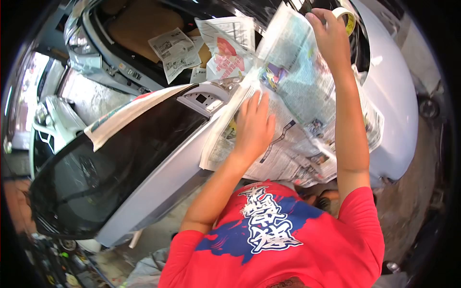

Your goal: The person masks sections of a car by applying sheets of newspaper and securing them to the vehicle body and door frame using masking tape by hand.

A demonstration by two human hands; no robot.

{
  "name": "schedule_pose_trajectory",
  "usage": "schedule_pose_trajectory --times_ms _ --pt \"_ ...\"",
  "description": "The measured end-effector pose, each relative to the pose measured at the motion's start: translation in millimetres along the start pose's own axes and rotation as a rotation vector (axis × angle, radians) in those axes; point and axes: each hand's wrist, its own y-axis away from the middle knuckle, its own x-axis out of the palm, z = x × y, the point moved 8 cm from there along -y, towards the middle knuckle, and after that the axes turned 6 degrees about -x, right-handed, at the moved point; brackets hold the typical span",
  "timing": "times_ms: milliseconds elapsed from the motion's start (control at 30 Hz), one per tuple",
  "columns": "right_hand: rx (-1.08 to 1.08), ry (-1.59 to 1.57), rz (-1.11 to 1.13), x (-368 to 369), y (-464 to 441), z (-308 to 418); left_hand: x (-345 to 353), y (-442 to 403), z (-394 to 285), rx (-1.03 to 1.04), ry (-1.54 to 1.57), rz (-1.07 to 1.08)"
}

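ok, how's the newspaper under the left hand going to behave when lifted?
Likely floppy: the newspaper lies creased and wavy against the car's pale panel. Probably light, being thin sheets. It could tear or crumple if tugged, most likely along the existing creases.

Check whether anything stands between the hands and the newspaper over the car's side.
Nothing visible does. The left hand lies on the newspaper, and the right hand is at its upper edge. The tape roll sits beside the right hand, not between.
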Motion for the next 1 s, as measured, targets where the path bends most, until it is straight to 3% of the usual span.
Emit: schedule_pose_trajectory --times_ms 33,100,167,267,367,467,667,833,1000 --pt "-0.065 -0.028 -0.025 -21.9 25.4 29.2 -10.8 23.7 2.8 -0.016 0.027 0.037" --pt "0.187 -0.332 -0.027 -41.1 91.7 61.0 -30.7 69.6 21.5 -0.048 -0.032 0.037" --pt "0.398 -0.466 0.166 -28.6 152.5 85.3 -60.3 110.9 49.6 -0.157 -0.119 -0.044" --pt "0.405 -0.401 0.525 28.5 227.6 108.4 -96.3 154.0 86.0 -0.304 -0.323 -0.158" --pt "0.275 -0.232 0.696 69.7 249.2 128.2 -105.2 168.7 121.2 -0.636 0.131 -0.059" --pt "0.096 -0.050 0.742 92.5 237.5 139.4 -104.5 170.8 133.3 -0.631 0.114 -0.027" --pt "0.015 0.209 0.804 127.2 217.0 137.0 -101.9 157.9 128.0 -0.593 0.163 0.054" --pt "0.088 0.270 1.012 142.1 223.8 143.1 -100.8 146.6 129.1 -0.524 0.065 0.114" --pt "0.122 0.306 0.976 150.4 229.8 143.7 -95.3 134.6 127.8 -0.464 -0.009 0.144"
